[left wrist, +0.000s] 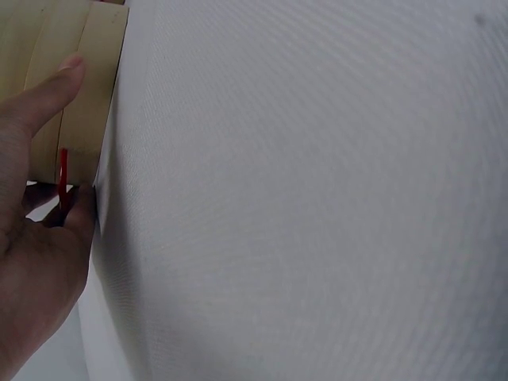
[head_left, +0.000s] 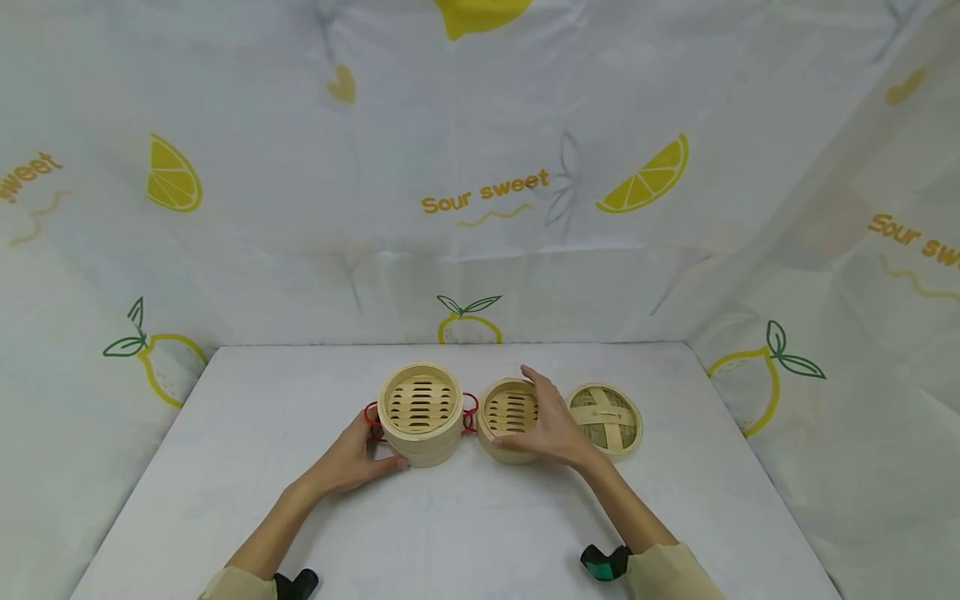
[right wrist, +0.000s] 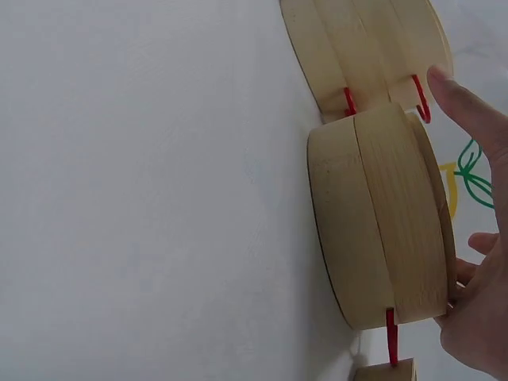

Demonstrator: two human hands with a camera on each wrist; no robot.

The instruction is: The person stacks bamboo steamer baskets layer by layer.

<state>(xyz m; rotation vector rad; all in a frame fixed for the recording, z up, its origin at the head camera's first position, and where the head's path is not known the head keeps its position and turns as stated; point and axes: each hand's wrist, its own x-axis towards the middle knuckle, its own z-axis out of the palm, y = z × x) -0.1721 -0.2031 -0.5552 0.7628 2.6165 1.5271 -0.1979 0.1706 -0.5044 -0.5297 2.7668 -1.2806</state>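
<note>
Steamer stack gripped on the left, shorter basket framed by a spread hand

The wall of the taller steamer stack (head_left: 422, 417) is gripped by the left hand (head_left: 348, 462), with the thumb (left wrist: 55, 91) pressed to its side and the other fingers curled around its outer edge. Beside them, a red loop (left wrist: 63, 168) is seen against the bamboo. At the shorter steamer basket (head_left: 508, 412), the right hand (head_left: 553, 429) is held with thumb and index finger spread wide; in the right wrist view the thumb is stretched out past the rim, and whether the basket is touched by the other fingers cannot be told.

Both steamers are set upright, side by side, mid-table, with slatted tops facing up. To the right of the shorter one, partly behind the right hand, a round woven lid (head_left: 603, 421) is placed. Everything is supported by a white table (head_left: 442, 533), bordered by a lemon-printed backdrop (head_left: 300, 283). Beige sleeves (head_left: 671, 575) are worn on both arms.
</note>
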